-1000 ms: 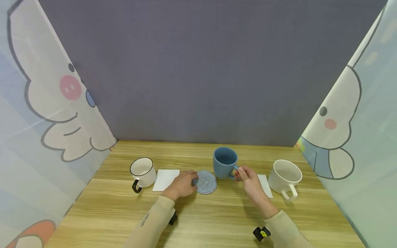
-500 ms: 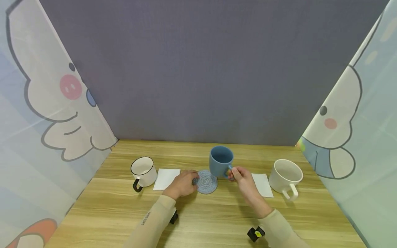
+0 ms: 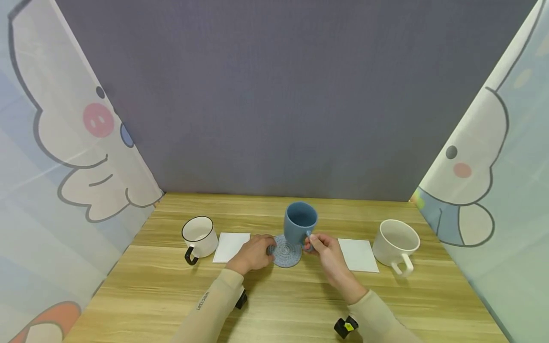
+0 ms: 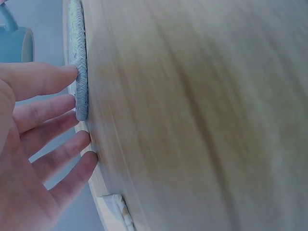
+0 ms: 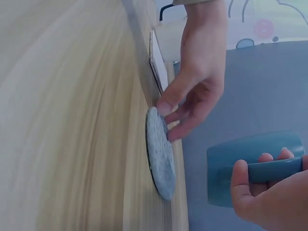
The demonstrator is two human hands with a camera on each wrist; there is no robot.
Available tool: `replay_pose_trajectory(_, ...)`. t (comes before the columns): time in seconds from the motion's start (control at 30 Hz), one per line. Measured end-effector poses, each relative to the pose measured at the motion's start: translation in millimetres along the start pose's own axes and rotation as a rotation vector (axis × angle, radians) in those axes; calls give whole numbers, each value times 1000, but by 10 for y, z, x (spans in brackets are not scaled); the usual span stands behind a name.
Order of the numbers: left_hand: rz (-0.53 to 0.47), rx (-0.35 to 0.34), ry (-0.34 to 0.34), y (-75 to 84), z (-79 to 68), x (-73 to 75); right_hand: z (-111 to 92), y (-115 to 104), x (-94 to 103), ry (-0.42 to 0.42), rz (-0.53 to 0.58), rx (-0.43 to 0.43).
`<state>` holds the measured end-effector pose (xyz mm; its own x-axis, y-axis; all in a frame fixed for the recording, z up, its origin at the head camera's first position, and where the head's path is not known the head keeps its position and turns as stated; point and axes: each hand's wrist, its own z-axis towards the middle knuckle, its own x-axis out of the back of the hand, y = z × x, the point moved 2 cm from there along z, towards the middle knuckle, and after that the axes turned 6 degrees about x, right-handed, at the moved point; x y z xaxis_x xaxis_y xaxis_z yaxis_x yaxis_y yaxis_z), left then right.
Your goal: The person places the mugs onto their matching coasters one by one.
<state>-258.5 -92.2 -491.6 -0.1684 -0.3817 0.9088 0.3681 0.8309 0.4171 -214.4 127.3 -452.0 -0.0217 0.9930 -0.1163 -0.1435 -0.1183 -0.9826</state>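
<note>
A plain blue mug (image 3: 295, 232) is raised over the right half of a round grey-blue woven coaster (image 3: 286, 260). My right hand (image 3: 329, 257) grips its handle, thumb on top and fingers wrapped beneath, as the right wrist view of the mug (image 5: 226, 178) shows. On the coaster's left edge, my left hand (image 3: 253, 252) holds the rim (image 4: 81, 91) between thumb and fingertips. Its ring and little fingers (image 4: 79, 171) stay off the coaster, pointing toward the tabletop. The coaster lies flat on the wooden table.
A white square coaster (image 3: 229, 245) and a white mug with black rim and handle (image 3: 205, 245) stand on the left. To the right are another white square coaster (image 3: 358, 256) and a larger white mug (image 3: 388, 247). A grey panel (image 3: 283, 105) rises behind the table.
My right hand has carried the blue mug leftward, from beside the round coaster to over its right half, uncovering more of the right square coaster. The left hand keeps its place at the coaster's edge.
</note>
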Motion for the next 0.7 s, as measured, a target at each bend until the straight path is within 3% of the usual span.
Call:
replay_pose_trajectory(0.27, -7, 10, -2, 1, 8, -1, -50, 60, -99, 15, -34, -38)
replay_pose_trajectory(0.7, -18, 13, 3, -22, 33, -6, -76, 210, -238, 4, 27, -74)
